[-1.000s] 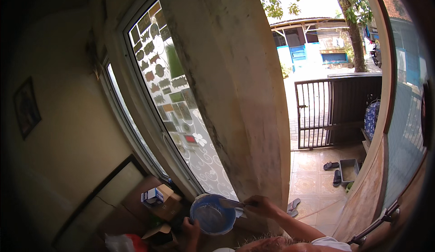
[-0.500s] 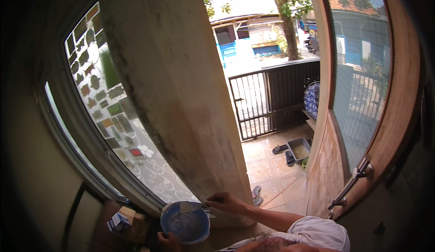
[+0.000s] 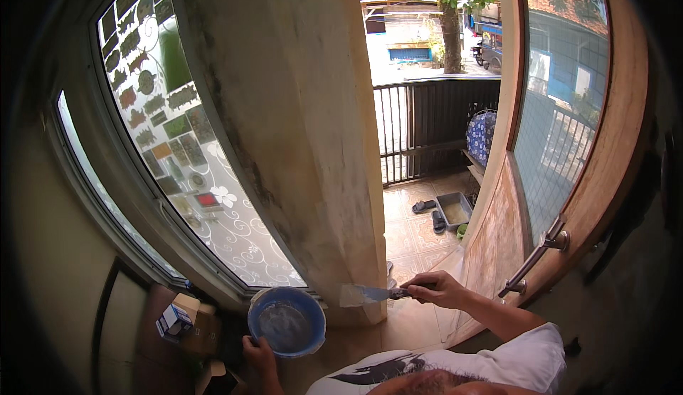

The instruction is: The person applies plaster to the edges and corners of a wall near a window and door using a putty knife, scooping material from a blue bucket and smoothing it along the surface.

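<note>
My left hand [image 3: 260, 354] grips the rim of a round blue basin [image 3: 288, 322] at its lower left side. A greyish, wet-looking residue coats the inside of the basin. To the right, my right hand [image 3: 435, 290] is closed around the dark handle of a putty knife [image 3: 376, 293]. The blade points left, lying against or just in front of the lower part of a stained wall column [image 3: 306, 146]. A pale patch shows on the column at the blade's tip.
A frosted, patterned window [image 3: 235, 231] stands left of the column. Cardboard boxes [image 3: 201, 329] sit at the lower left. To the right an open wooden door [image 3: 491, 203] has a metal handle [image 3: 533, 260]. Beyond the doorway are sandals [image 3: 439, 222], a grey tub [image 3: 454, 210] and a black gate [image 3: 441, 128].
The putty knife has moved from over the basin rightward to the column's lower part. The basin has shifted slightly up in the picture, and the view has turned a little.
</note>
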Available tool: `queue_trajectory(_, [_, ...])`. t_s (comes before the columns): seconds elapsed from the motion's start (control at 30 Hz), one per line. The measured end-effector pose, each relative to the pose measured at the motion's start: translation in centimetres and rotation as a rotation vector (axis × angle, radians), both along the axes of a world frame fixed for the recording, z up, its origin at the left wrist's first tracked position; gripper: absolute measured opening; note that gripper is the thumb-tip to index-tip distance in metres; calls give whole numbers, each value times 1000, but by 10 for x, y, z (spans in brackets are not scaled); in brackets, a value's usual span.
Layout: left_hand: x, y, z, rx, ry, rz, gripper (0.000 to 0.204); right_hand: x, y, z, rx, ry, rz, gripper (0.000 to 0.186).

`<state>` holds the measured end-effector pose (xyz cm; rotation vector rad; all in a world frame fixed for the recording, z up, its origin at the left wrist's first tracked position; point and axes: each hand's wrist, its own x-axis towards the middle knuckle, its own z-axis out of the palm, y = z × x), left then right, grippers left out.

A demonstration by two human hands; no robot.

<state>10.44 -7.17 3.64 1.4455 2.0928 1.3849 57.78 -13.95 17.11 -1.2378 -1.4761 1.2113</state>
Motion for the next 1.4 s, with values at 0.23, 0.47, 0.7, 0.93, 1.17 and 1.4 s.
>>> queue_trajectory(0.23, [52, -41, -2, 32, -65, 71, 19, 35, -28, 8, 50, -40, 85, 27])
queue_trajectory(0.47, [91, -75, -10, -21, -157, 78, 18, 12, -29, 22, 230, -78, 209, 24])
queue_trajectory(0.7, [118, -106, -25, 11, -147, 91, 18, -15, -19, 45, 323, -16, 343, 25])
queue_trajectory(0.93, [107, -131, -40, -4, -230, 190, 20, -35, 30, 62, 256, 48, 397, 30])
queue_trajectory(1.17, [90, -166, -38, 40, -137, 323, 25, -55, 86, 69, 261, 90, 583, 34])
queue_trajectory(1.4, [83, -191, -19, -26, -101, 486, 25, -49, 137, 95, 367, 47, 695, 30])
